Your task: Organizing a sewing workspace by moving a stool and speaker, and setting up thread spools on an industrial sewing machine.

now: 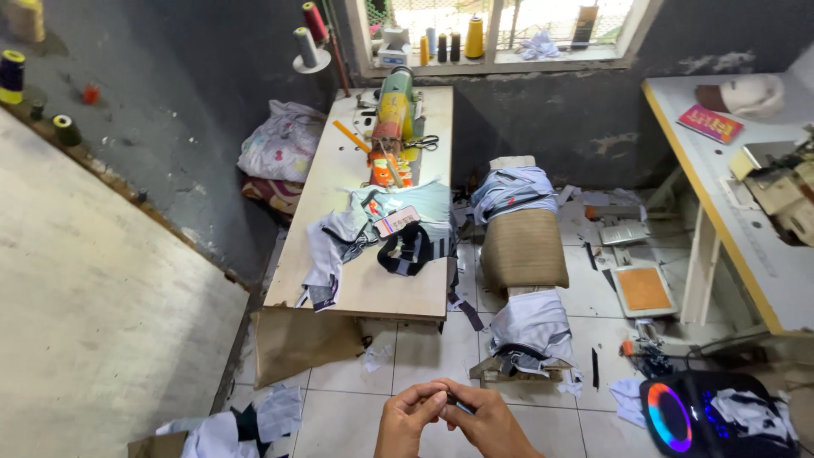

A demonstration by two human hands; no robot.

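Both hands meet at the near edge of view, low centre, above the tiled floor [398,356]. Left hand [409,421] and right hand [492,424] are pressed together, fingertips pinching one small item [459,406] between them. Only a sliver of it shows: thin, short, bluish-grey, poking out between the right thumb and fingers. Too small to tell what it is. Both hands closed around it, knuckles up.

Beyond the hands, a pale wooden table [373,280] runs away toward the far window. On it a sewing machine [393,127], green and yellow on top and orange lower down, stands at the far end. Nearer lies a heap of grey and black cloth [373,233].

Just right of the table is a bench with a brown cushion [523,248], with grey cloth bundles at its far and near ends. Cloth scraps lie scattered on the floor around it.

Near right: a black speaker [704,416] with a glowing coloured ring. Far right: a white table with a yellow edge [721,195]. Thread cones [474,37] stand on the window sill. Near left, more scraps [246,424] lie beside a large pale board [93,314].
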